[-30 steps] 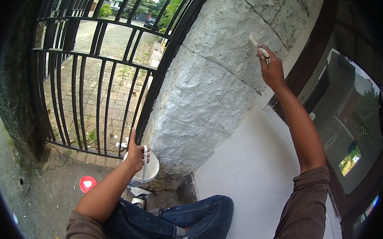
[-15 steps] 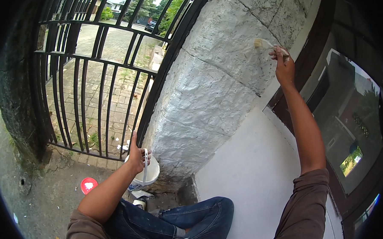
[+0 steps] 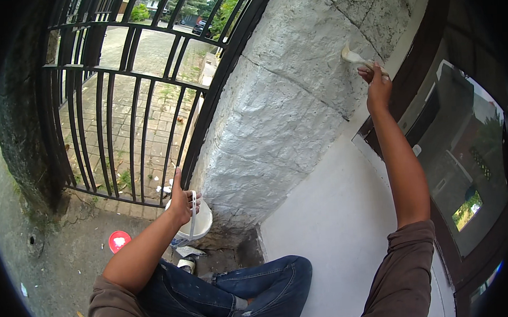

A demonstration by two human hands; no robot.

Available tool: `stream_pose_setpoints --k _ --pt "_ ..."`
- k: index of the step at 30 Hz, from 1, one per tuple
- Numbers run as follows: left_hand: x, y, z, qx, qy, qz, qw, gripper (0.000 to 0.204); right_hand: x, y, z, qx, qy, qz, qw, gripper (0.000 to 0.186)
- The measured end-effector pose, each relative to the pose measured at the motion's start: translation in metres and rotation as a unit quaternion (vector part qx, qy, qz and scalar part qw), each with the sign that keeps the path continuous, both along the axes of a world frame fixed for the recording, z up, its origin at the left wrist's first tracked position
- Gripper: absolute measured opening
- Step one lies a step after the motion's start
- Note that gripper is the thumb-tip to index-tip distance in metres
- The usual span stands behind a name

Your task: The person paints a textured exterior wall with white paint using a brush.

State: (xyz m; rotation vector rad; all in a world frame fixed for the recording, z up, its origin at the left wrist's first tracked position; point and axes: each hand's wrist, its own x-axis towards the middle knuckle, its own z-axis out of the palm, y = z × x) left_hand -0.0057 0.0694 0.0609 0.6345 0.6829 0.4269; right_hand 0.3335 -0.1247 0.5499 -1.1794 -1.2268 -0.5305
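Note:
My right hand [image 3: 379, 89] is closed around the handle of a paintbrush [image 3: 351, 56], its pale bristles against the upper part of a rough stone wall [image 3: 275, 118]. White paint coats much of that wall; grey, cracked patches show towards the top. Lower left, my left hand [image 3: 180, 204] has its fingers hooked round the pale handle of a white paint bucket [image 3: 202, 222], thumb pointing up. The bucket hangs or rests at the foot of the wall; which one I cannot tell. Its inner side looks white, and my hand hides part of its rim.
A black metal gate [image 3: 120, 79] stands along the left of the wall. On the ground lies a red lid [image 3: 119, 241] with white paint on it. A smooth white surface [image 3: 330, 212] and a dark-framed window [image 3: 463, 143] are at right. My bent legs [image 3: 254, 289] are below.
The brush has turned in my right hand, its bristles now bent and pointing up-left on the wall. My left hand still holds the bucket's handle. The view has shifted slightly.

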Motion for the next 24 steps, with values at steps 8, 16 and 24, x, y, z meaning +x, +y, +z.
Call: stream_pose_setpoints --k 8,16,24 --pt "0.006 -0.003 0.001 0.002 -0.013 -0.007 1.000 0.134 0.025 -0.018 0.033 0.064 -0.001 -0.031 0.997 0.038" --pt "0.001 0.001 -0.005 0.007 -0.018 -0.008 1.000 0.138 0.022 -0.018 0.010 0.005 0.007 -0.004 1.000 0.038" --pt "0.003 -0.001 -0.005 0.014 -0.010 -0.011 1.000 0.135 0.040 -0.026 0.047 0.062 0.115 0.114 0.985 0.027"
